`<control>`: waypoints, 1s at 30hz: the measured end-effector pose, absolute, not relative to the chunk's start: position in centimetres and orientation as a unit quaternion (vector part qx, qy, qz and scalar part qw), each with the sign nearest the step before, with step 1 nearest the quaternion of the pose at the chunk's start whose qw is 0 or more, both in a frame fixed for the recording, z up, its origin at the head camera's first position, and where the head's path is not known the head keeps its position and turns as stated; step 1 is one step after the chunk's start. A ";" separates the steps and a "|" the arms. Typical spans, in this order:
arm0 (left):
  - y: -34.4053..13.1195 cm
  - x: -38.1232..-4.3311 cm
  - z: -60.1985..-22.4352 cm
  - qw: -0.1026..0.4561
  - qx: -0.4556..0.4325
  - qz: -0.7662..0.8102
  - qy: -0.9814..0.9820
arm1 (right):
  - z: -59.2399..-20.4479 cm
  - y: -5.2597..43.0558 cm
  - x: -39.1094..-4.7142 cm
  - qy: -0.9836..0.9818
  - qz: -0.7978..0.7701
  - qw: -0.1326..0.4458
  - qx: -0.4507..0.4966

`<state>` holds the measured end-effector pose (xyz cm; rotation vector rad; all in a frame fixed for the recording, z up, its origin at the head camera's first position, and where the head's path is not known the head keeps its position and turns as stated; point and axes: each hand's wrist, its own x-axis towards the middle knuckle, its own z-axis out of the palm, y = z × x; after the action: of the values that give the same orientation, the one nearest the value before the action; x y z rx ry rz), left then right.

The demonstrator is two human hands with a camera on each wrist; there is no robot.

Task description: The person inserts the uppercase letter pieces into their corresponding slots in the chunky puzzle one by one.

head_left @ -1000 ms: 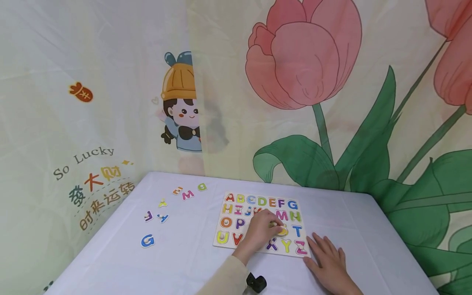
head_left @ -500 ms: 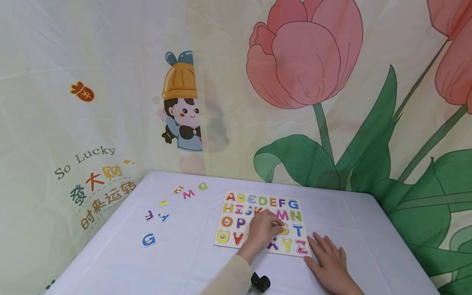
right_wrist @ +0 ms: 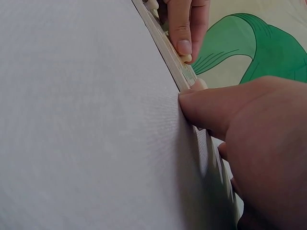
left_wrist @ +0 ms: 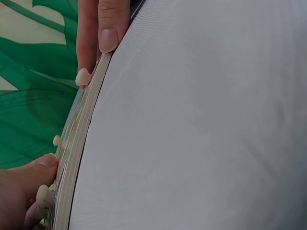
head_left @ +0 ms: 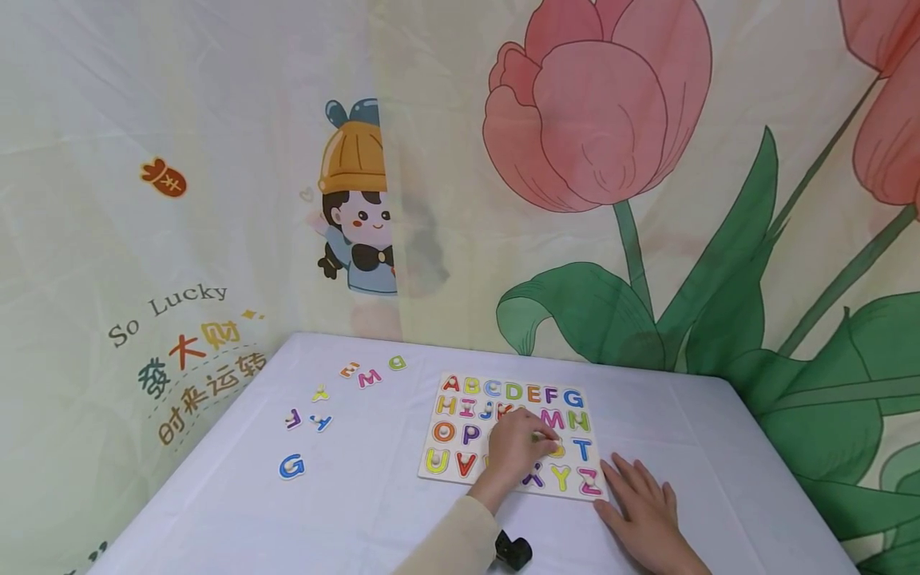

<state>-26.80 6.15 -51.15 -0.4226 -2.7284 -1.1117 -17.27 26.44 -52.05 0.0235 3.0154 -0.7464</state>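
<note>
A letter puzzle board [head_left: 429, 468] with knobbed colourful letters lies on the white-covered table. My left hand [head_left: 512, 450] reaches over its lower middle. Thumb and forefinger pinch a yellow letter piece [head_left: 557, 450], apparently the S, left of the blue T [head_left: 583, 450]. The hand hides several letters around it. In the left wrist view, the left thumb [left_wrist: 45, 163] shows beside the small knobs. My right hand [head_left: 643, 511] lies with fingers extended along the board's right edge, by the pink Z [head_left: 589, 481]. The right thumb [right_wrist: 201, 108] touches the board's near corner in the right wrist view.
Several loose letters lie to the left, among them a blue G [head_left: 291, 466], a purple F [head_left: 292, 419], a pink W [head_left: 370, 378] and a green D [head_left: 398, 362]. A black device [head_left: 513, 551] sits beside the left sleeve. A printed curtain [head_left: 446, 319] hangs behind the table.
The head view shifts very slightly. My left hand stays at the yellow piece with only a tiny movement of the fingers, and my right hand keeps its place at the board's edge.
</note>
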 end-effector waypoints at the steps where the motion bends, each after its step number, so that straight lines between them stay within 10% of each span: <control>1: 6.2 -26.8 -51.2 0.079 -0.139 -0.373 -0.914 | -52.0 26.4 -17.3 0.970 -0.241 0.018 0.007; 30: 6.2 -26.5 -50.8 0.068 -0.144 -0.378 -0.912 | -52.0 26.4 -17.4 0.973 -0.232 0.020 0.011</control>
<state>-26.45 6.16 -50.75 -0.4323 -2.7474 -1.1388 -17.42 26.37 -51.96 0.0333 3.0169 -0.7185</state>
